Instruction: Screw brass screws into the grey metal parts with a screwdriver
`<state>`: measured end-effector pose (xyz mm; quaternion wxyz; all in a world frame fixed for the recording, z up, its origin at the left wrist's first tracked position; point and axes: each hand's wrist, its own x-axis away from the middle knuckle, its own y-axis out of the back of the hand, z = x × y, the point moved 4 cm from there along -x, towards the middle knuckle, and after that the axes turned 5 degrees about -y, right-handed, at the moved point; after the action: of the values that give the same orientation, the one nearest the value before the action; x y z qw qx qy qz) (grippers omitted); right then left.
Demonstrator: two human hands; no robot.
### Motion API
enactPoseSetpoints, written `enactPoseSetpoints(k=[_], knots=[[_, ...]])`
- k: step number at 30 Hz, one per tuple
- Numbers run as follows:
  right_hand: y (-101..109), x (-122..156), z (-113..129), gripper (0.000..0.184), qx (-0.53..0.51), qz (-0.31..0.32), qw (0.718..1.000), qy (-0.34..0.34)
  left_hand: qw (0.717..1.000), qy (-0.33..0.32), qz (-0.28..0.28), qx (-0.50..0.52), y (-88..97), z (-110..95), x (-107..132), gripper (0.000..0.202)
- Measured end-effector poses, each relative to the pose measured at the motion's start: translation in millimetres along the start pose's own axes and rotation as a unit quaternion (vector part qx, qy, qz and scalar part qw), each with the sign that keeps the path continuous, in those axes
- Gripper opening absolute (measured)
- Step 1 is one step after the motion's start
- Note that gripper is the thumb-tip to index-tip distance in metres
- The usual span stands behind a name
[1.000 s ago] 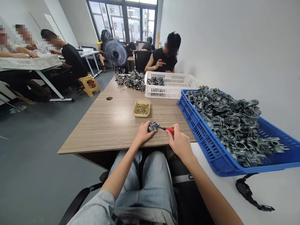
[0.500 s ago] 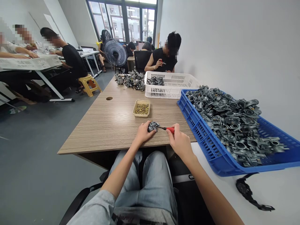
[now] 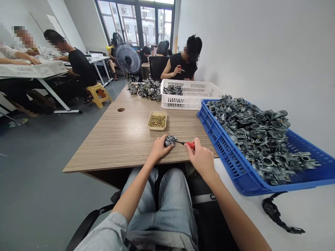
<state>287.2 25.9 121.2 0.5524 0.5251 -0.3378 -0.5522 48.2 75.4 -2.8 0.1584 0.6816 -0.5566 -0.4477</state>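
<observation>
Our left fingers (image 3: 162, 142) press a carburetor body (image 3: 169, 141) onto the desk (image 3: 115, 146) near its front edge. Our right fingers (image 3: 195, 143) pinch a red-handled screwdriver (image 3: 190, 145), its tip against the carburetor.

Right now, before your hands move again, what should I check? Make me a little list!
1. Left hand holds the carburetor body steady on the table: ok.
2. Right hand grips the red-handled screwdriver: ok.
3. Its tip reaches the carburetor body: ok.
4. Tip seated properly: cannot tell.
5. Tray of brass screws flat, not spilled: ok.
6. Blue crate clear of the right hand: ok.
</observation>
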Motion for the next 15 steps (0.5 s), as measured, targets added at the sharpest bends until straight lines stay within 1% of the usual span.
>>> enactPoseSetpoints(k=[2, 6, 9, 11, 15], knots=[[1.0, -0.3, -1.5, 0.027, -0.032, 0.009, 0.999, 0.026, 1.000, 0.001, 0.002, 0.000, 0.3, -0.5, 0.1, 0.043], [4.1, -0.2, -5.0, 0.028, -0.125, 0.017, 0.986, 0.113, 1.000, 0.002, 0.005, 0.001, 0.9, -1.7, 0.1, 0.042], [4.7, -0.1, -5.7, 0.020, -0.150, 0.026, 0.977, 0.148, 1.000, 0.002, 0.005, 0.003, 0.8, -1.6, 0.0, 0.043], [3.9, -0.9, -5.3, 0.016, -0.136, 0.030, 0.981, 0.135, 1.000, 0.002, 0.004, 0.004, 0.4, -1.1, 0.0, 0.043], [1.2, -3.4, -3.6, 0.017, -0.052, 0.012, 0.997, 0.064, 1.000, 0.002, 0.003, 0.005, -0.5, 0.4, -0.1, 0.043]])
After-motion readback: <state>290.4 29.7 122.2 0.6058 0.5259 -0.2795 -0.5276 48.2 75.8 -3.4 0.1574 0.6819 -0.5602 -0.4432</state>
